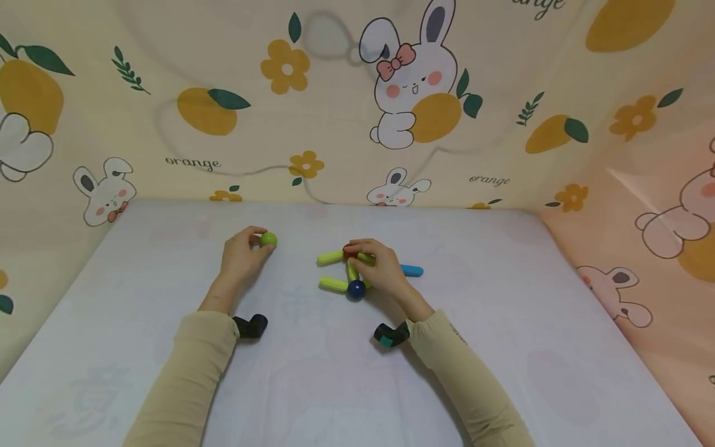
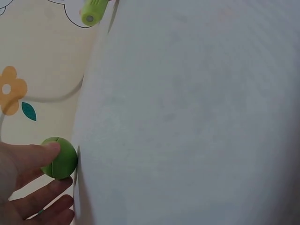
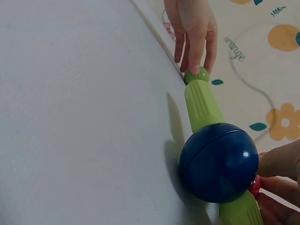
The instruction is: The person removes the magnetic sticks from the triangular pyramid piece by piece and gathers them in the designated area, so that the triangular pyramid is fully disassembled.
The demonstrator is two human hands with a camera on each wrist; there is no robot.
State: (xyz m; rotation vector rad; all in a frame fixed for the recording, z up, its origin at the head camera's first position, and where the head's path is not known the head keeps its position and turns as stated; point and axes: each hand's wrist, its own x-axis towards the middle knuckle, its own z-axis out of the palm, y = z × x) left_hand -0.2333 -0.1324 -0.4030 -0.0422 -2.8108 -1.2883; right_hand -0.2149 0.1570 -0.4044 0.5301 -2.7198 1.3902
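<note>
Between thumb and fingers my left hand (image 1: 239, 256) pinches a light green ball (image 1: 269, 239) at the left of the table; the left wrist view shows a seam on this ball (image 2: 63, 161). My right hand (image 1: 385, 270) grips a toy structure of rods and balls at its red ball (image 1: 347, 251), which the fingers partly cover. Two yellow-green rods (image 1: 333, 284) point left from the structure, and another runs between the red ball and a dark blue ball (image 1: 356, 289). Beyond my right hand a blue rod (image 1: 412, 270) sticks out, its inner end hidden.
A white cloth covers the table (image 1: 313, 372). Behind it hangs a printed backdrop (image 1: 335, 124) with rabbits and oranges, which continues along both sides. Dark wrist cameras (image 1: 251, 326) sit at both sleeve cuffs.
</note>
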